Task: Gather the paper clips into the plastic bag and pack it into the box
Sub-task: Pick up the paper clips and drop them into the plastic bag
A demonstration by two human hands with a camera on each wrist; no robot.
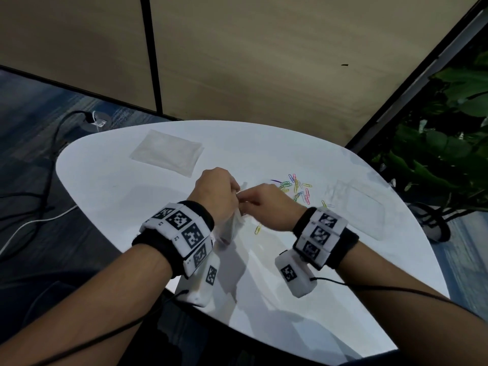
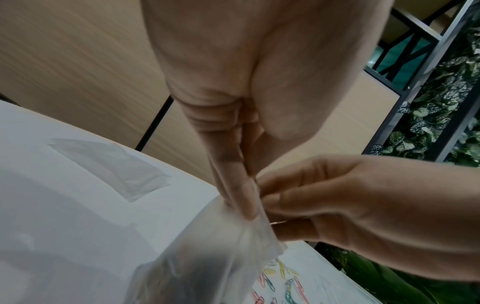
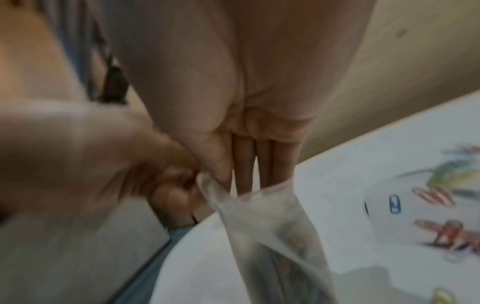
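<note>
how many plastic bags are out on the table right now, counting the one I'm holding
2 for certain. One plastic bag hangs pinched between the left hand and right hand. A flat bag lies at the table's far left. Others may be hidden.

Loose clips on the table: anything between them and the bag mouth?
Nothing visible. The paper clips lie on bare table beyond the right hand; both hands pinch the plastic bag at its top, left hand alongside.

Clear plastic bag point(image 1: 229, 228) hanging, pinched; colored paper clips point(image 1: 298, 187) scattered; box unclear.
</note>
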